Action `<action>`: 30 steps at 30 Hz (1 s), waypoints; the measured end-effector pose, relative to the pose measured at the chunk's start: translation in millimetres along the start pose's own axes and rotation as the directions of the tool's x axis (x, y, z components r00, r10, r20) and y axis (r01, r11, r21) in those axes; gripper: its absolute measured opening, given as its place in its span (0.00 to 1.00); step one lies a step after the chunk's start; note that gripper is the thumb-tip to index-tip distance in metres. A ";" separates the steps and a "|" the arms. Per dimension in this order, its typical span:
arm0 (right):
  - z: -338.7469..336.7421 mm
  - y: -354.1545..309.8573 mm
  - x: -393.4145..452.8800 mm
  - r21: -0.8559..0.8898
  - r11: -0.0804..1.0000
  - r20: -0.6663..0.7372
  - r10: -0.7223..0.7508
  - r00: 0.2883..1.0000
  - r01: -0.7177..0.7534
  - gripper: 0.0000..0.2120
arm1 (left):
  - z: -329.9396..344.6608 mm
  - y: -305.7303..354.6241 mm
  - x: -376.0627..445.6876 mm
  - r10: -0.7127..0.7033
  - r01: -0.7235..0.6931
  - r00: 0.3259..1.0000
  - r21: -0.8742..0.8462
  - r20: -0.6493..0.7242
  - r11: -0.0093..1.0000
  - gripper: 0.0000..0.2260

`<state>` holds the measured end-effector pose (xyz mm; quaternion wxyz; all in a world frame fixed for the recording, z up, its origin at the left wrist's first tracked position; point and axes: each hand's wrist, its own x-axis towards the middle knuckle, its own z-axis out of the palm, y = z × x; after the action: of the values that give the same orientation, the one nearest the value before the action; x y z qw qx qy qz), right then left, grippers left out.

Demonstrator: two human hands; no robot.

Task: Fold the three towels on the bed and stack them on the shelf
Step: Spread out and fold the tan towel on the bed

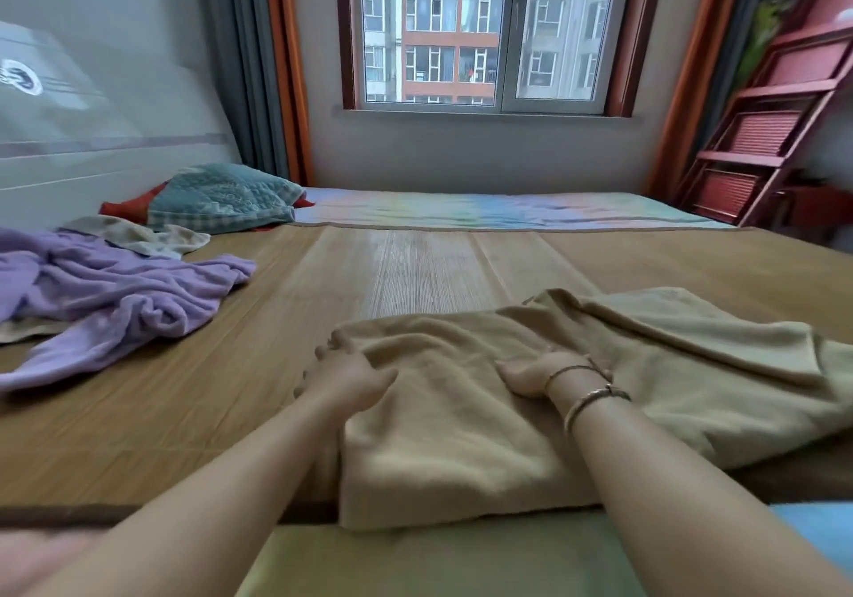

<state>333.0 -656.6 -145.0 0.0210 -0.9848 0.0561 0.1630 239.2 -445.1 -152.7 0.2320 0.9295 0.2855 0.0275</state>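
tan towel (461, 435) part-folded at near edge of bamboo mat (323, 282) | our left hand (348, 377) pinches its left edge, fingers curled | our right hand (537, 372) presses flat on it, fingers hidden, cannot tell | purple towel (115, 301) crumpled far left of tan towel

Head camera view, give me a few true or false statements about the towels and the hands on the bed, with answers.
1. Both hands rest on the beige towel. True: left hand, right hand.
2. The purple towel is neatly folded. False: it lies crumpled at the left.
3. The right wrist wears bracelets. True.
4. The red shelf stands left of the window. False: it stands at the right.
5. A teal pillow lies near the headboard. True.
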 end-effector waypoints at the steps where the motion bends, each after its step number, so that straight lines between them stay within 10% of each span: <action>1: 0.4 -9.7 -13.5 -0.003 0.999 0.008 -0.052 0.999 0.053 0.51 | -4.2 -5.6 -2.4 -0.049 0.050 0.998 -0.043 0.024 0.998 0.47; 12: 35.8 -10.6 -58.7 -0.186 0.944 -0.356 -0.323 0.877 0.272 0.30 | -37.0 -49.2 -52.4 -0.073 0.084 0.990 -0.090 0.123 0.992 0.26; 22: 41.6 -73.5 -103.4 0.039 0.665 -0.248 -0.716 0.652 0.746 0.21 | -72.7 -106.2 -11.9 -0.182 0.301 0.850 0.173 -0.494 0.938 0.24; 30: 28.5 -3.8 -77.8 -0.081 0.759 -0.421 -0.614 0.668 0.646 0.22 | 7.3 11.8 -33.1 0.268 -0.248 0.959 0.185 -0.089 0.951 0.22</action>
<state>251.2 -643.1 -146.7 0.1001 -0.9525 -0.2779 -0.0737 219.1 -474.8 -151.3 0.1288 0.9723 0.1753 0.0854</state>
